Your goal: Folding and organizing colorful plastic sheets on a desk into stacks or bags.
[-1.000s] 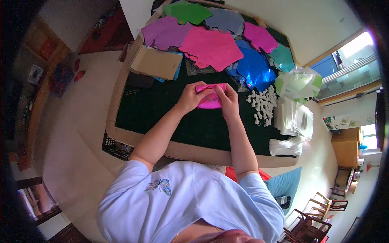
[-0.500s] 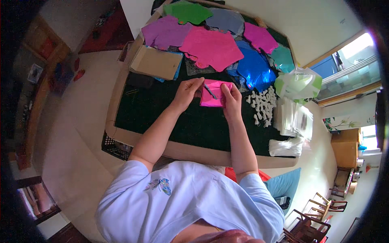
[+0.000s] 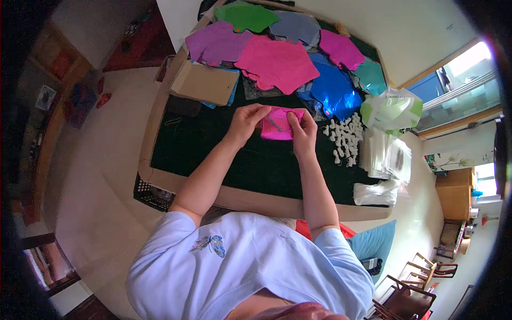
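pink foil sheet (image 3: 277, 125) now folded smaller, fingers (image 3: 296, 118) pinching edges

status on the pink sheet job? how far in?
Done: nothing finished is visible that I can tell. In hand: left hand and right hand both pinch one small pink sheet over the dark mat. Left: stacks of coloured sheets at the far edge, a cluster of white pieces and clear bags lie untouched on the right.

A home room: pale tiled floor (image 3: 106, 176), wooden chairs (image 3: 426, 269) near right, framed flower picture (image 3: 450, 160), and a craft-covered green-topped bench (image 3: 213, 154).
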Motion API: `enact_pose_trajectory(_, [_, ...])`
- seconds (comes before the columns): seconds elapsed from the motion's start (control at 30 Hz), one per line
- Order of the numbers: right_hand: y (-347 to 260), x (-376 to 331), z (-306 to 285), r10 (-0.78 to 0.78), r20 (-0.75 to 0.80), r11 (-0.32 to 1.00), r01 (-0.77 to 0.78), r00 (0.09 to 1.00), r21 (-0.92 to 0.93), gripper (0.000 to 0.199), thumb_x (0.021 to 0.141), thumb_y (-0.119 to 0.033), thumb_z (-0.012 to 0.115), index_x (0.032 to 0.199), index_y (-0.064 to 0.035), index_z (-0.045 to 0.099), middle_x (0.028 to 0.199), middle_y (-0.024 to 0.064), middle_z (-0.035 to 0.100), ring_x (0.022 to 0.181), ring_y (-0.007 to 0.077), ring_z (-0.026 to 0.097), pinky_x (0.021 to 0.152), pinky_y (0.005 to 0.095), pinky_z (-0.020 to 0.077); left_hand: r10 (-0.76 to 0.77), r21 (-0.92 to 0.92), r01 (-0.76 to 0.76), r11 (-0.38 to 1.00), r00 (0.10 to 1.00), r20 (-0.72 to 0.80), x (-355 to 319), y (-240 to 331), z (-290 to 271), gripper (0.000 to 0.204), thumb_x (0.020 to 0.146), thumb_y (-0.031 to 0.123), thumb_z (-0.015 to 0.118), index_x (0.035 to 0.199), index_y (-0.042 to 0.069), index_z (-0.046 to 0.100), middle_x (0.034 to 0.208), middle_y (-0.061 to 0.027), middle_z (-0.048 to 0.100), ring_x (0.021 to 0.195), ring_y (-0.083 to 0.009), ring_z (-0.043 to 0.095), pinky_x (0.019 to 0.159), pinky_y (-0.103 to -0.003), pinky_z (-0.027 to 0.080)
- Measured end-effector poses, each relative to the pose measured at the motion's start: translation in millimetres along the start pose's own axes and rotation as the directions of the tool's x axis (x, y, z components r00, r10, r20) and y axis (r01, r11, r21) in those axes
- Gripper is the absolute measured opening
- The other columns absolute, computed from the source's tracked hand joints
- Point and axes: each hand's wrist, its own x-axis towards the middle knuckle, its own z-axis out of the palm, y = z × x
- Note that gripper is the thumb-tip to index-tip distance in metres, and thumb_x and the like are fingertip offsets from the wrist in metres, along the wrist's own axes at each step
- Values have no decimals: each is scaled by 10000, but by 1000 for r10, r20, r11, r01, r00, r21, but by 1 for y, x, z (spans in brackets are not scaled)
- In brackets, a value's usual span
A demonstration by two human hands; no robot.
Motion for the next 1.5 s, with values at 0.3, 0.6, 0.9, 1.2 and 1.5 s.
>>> enact_pose_trajectory(0.3, [7, 2, 5, 35, 45, 959, -46, 998, 279, 89, 881, -119, 538, 901, -35, 556, 789, -16, 564, 707, 46, 522, 617, 182, 409, 171, 80, -163, 983, 979, -108, -6, 3, -11, 142, 825, 159, 620, 860, 32, 673, 767, 9, 638, 707, -46, 549, 659, -209, 430])
enact_pose_trajectory(0.6, [7, -35, 18, 140, 34, 969, -144, 990, 199, 76, 841, -73, 577, 895, -21, 589, 823, -12, 594, 756, 75, 539, 697, 216, 428, 258, 505, -189, 842, 964, -71, -39, 13, -31, 265, 852, 244, 588, 926, -1, 653, 845, -42, 660, 763, -103, 579, 708, -242, 445])
enact_pose_trajectory(0.9, [5, -56, -1, 99, -22, 976, -93, 995, 195, 121, 830, -109, 604, 920, -28, 601, 828, -9, 597, 728, 68, 535, 662, 216, 428, 110, 977, -211, 36, 972, 206, -46, 52, -122, 655, 721, 376, 682, 1249, 68, 444, 1313, -146, 400, 1196, -291, 400, 989, -369, 337])
enact_pose_trajectory(1.2, [35, -91, -37, 63, 21, 980, -66, 998, 185, 118, 834, -96, 599, 936, -37, 602, 858, 3, 611, 750, 69, 554, 672, 209, 436, 44, 957, -125, 263, 992, 118, -60, -4, -126, 549, 728, 365, 673, 1159, 55, 533, 1087, -179, 574, 1032, -311, 538, 866, -394, 430])
enact_pose_trajectory(1.5, [6, -76, -13, 83, 4, 985, -82, 997, 154, 147, 830, -95, 598, 959, -24, 600, 878, 10, 616, 788, 84, 555, 716, 225, 432, 94, 997, -69, 30, 993, 66, -60, 50, -99, 527, 754, 365, 654, 1180, 78, 535, 1095, -153, 590, 1005, -276, 569, 880, -365, 432])
